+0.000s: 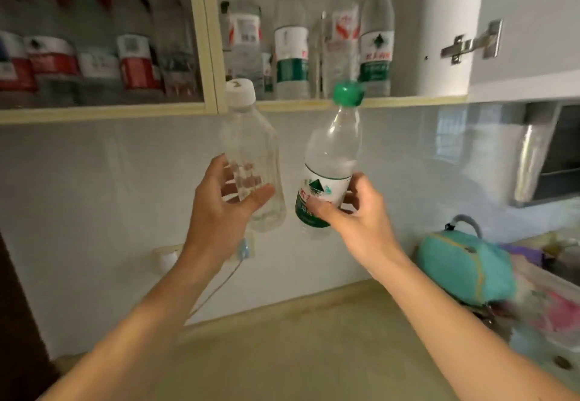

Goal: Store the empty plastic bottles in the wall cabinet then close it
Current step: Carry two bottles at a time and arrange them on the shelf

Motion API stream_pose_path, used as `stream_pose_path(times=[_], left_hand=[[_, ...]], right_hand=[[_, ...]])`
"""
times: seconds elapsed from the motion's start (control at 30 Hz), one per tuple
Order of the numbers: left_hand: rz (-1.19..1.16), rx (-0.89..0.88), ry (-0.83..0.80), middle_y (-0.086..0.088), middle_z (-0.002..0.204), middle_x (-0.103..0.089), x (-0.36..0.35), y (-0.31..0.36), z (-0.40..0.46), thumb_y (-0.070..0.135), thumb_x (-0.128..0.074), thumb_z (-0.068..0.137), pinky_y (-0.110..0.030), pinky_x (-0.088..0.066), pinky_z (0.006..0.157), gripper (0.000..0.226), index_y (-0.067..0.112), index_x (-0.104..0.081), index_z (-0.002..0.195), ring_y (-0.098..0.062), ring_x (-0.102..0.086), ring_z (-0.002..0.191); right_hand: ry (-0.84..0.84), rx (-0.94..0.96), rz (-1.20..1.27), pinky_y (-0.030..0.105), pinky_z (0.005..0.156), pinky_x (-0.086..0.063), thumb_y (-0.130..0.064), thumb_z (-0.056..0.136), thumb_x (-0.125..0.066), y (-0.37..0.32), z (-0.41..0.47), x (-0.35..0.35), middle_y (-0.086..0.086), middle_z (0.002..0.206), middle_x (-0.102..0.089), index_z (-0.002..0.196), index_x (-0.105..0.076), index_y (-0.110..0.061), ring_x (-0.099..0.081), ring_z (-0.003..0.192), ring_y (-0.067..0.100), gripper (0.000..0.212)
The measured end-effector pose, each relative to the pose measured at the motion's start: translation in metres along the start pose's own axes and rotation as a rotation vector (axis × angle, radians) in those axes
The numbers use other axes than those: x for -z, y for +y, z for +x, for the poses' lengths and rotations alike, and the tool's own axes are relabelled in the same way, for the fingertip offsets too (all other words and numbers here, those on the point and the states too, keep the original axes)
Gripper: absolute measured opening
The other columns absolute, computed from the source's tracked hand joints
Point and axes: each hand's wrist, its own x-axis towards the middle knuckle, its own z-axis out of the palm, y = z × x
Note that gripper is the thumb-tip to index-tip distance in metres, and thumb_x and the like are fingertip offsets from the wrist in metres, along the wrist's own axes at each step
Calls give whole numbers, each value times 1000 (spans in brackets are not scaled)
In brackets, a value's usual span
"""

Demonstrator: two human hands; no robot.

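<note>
Above the fingers of both hands the open cabinet [314, 104] shelf waits. The left hand [219, 206] grips the white-capped bottle [251, 156], the right hand [354, 212] grips the green-capped bottle [329, 162]; both bottles stand nearly upright, caps toward the shelf.
</note>
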Motion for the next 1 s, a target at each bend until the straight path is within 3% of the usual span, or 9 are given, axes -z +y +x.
stream_pose_path(times=[0.23, 0.4, 0.5, 0.63, 0.73, 0.8, 0.87, 0.93, 1.0], left_hand=[[-55, -168, 9, 19, 101, -75, -57, 107, 87, 34, -80, 85, -21, -52, 71, 30, 41, -64, 109, 0, -72, 90], [-19, -201, 53, 23, 91, -74, -96, 150, 137, 32, -80, 86, -10, -50, 61, 32, 37, -63, 112, 6, -70, 80], [35, -151, 34, 16, 93, -74, -121, 155, 161, 30, -78, 88, -18, -49, 64, 32, 36, -61, 114, 1, -70, 79], [151, 10, 0, 8, 111, -66, -157, 147, 184, 32, -74, 90, -37, -52, 89, 53, 24, -51, 137, -12, -62, 95], [250, 95, 34, 6, 104, -63, -176, 135, 196, 38, -69, 94, -27, -46, 73, 46, 17, -54, 131, -13, -58, 86], [284, 116, 48, -1, 117, -66, -187, 127, 205, 37, -66, 95, -32, -47, 82, 36, 16, -57, 122, -17, -59, 92], [306, 103, 46, 2, 113, -64, -197, 121, 214, 37, -66, 96, -30, -44, 78, 26, 21, -57, 115, -9, -53, 81], [338, 101, 11, 6, 106, -58, -207, 117, 221, 39, -64, 96, -24, -41, 71, 36, 22, -56, 126, -4, -48, 76], [359, 103, -10, 1, 120, -59, -216, 114, 226, 41, -64, 95, -27, -42, 79, 47, 19, -50, 135, -10, -52, 88]], right_hand=[[116, 224, 54, 16, 71, -53, -38, 70, -86, -84, 99, 64, -15, 102, -75, 113, -64, -27, -70, 92, 4, 50], [164, 287, -20, 20, 72, -53, -47, 73, -85, -116, 158, 100, -22, 94, -74, 105, -65, -33, -69, 86, -4, 40], [181, 267, -85, 26, 77, -55, -50, 74, -84, -119, 191, 117, -15, 96, -74, 108, -65, -32, -69, 87, -1, 43], [132, 157, -188, 30, 77, -56, -48, 76, -83, -105, 227, 136, -10, 100, -73, 108, -66, -30, -69, 88, 6, 40], [81, 97, -247, 25, 72, -51, -48, 79, -81, -86, 246, 146, -8, 103, -72, 117, -68, -25, -67, 90, 7, 46], [69, 96, -286, 22, 67, -48, -53, 81, -77, -75, 257, 151, -9, 102, -72, 116, -69, -24, -66, 89, 6, 46], [55, 106, -316, 18, 64, -45, -55, 82, -76, -69, 267, 154, -9, 101, -71, 116, -68, -24, -65, 88, 5, 47], [44, 113, -335, 18, 65, -45, -56, 82, -75, -64, 275, 156, -9, 102, -71, 115, -68, -23, -65, 90, 6, 47], [52, 113, -352, 24, 70, -49, -56, 81, -76, -59, 282, 158, -9, 101, -71, 113, -67, -24, -66, 93, 10, 46]])
